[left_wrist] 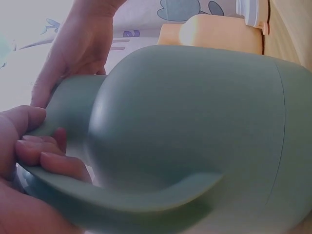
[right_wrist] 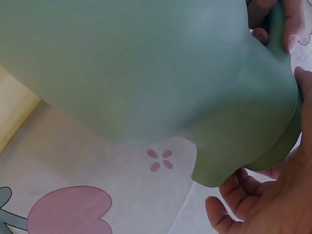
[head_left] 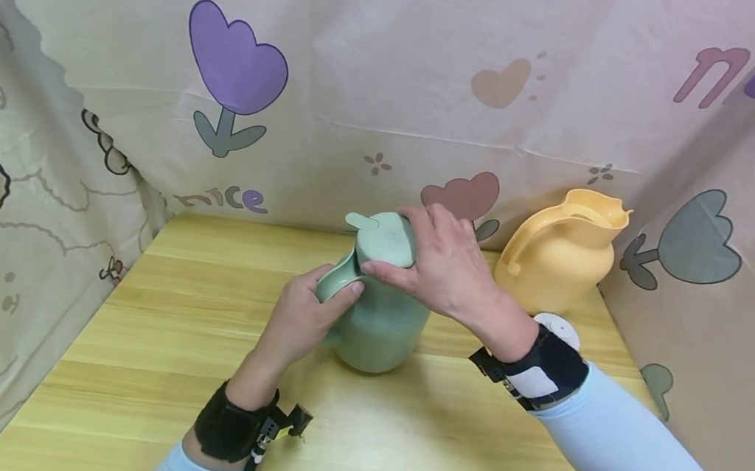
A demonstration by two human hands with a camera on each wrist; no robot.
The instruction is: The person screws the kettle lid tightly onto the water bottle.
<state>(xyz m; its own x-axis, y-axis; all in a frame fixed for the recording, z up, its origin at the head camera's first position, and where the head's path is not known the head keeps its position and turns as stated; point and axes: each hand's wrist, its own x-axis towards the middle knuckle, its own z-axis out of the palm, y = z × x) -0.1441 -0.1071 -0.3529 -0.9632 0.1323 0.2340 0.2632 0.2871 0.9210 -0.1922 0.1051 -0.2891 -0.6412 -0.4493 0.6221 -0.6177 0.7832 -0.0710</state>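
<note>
A green pitcher (head_left: 379,332) stands upright on the table, its handle toward the left. My left hand (head_left: 301,314) grips the upper part of that handle (left_wrist: 141,200), the thumb lying along its top. On the pitcher's mouth sits a green lid (head_left: 387,240) with a small tab sticking out to the left. My right hand (head_left: 445,263) holds the lid from the right, thumb at the near side and fingers over the far edge. The right wrist view shows the fingers (right_wrist: 243,192) by the pitcher's spout (right_wrist: 214,165). Whether the lid is fully seated cannot be told.
A yellow pitcher (head_left: 558,261) without a lid in its mouth stands at the back right. In front of its base is a white round object (head_left: 558,329), partly hidden by my right wrist. Printed cloth (head_left: 378,58) hangs behind and beside the wooden table (head_left: 142,350).
</note>
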